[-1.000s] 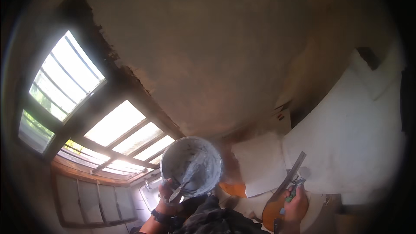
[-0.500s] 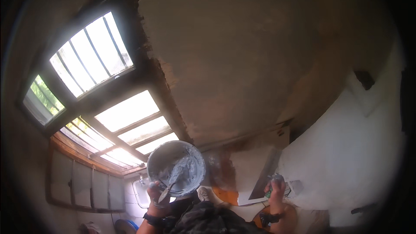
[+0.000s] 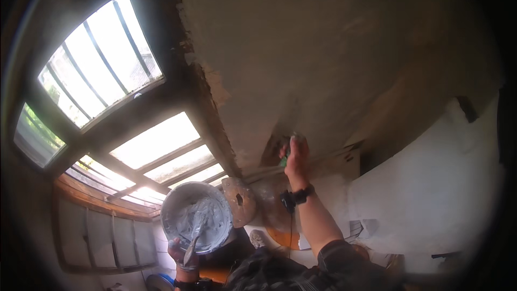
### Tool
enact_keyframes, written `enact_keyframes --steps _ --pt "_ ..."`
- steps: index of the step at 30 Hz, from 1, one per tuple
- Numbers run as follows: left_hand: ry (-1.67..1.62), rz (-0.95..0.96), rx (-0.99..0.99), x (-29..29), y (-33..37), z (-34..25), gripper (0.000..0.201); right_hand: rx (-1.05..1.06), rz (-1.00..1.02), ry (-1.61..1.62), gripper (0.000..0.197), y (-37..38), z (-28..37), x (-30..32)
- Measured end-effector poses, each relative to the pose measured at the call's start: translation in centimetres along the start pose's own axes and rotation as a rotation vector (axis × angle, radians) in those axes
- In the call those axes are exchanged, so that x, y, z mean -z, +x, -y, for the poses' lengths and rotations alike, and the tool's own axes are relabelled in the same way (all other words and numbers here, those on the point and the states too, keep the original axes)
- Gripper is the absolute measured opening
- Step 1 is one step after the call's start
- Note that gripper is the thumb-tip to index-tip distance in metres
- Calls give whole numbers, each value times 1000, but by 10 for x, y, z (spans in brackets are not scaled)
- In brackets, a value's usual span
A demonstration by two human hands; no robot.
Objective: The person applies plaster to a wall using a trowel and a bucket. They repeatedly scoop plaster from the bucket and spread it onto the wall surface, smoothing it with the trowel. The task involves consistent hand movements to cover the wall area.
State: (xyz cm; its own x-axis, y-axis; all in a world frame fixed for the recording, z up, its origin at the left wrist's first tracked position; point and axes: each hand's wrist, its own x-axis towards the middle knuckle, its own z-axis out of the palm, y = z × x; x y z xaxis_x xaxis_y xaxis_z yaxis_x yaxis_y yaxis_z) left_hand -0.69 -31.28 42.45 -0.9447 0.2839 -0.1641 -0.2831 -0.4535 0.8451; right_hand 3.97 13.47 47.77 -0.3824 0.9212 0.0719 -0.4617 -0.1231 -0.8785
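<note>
My left hand (image 3: 179,254), low and left of the middle, is closed at the near rim of a round bucket (image 3: 168,205) and holds it up. Pale grey plaster (image 3: 207,213) coats the bucket's inside. A smeared putty knife (image 3: 190,249) rests in the plaster, its near end over the rim beside my fingers. Stretched up ahead, my right hand (image 3: 297,156) grips a trowel with a green handle (image 3: 284,161). The trowel's dark, blurred blade (image 3: 273,141) is at the brown plastered wall (image 3: 301,64); exact contact is hard to make out.
A barred window (image 3: 102,59) and lower panes (image 3: 156,140) stand at the left, with rough plaster edges beside them. A pale sheet-like surface (image 3: 425,183) spans the right. Below are a shoe (image 3: 257,238), an orange round surface (image 3: 283,237) and a blue-rimmed container (image 3: 160,282).
My right hand has risen from the lower right to the wall, bringing the trowel up and leftward. The bucket in my left hand sits slightly lower and farther left in view.
</note>
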Motion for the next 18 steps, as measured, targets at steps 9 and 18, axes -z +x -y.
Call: enact_keyframes --steps 9,18 --pt "-328 -8 149 -11 30 -47 64 212 -5 156 22 71 -17 -103" --pt "-344 -105 148 -8 45 -56 66 188 89 -80 19 36 -65 -101"
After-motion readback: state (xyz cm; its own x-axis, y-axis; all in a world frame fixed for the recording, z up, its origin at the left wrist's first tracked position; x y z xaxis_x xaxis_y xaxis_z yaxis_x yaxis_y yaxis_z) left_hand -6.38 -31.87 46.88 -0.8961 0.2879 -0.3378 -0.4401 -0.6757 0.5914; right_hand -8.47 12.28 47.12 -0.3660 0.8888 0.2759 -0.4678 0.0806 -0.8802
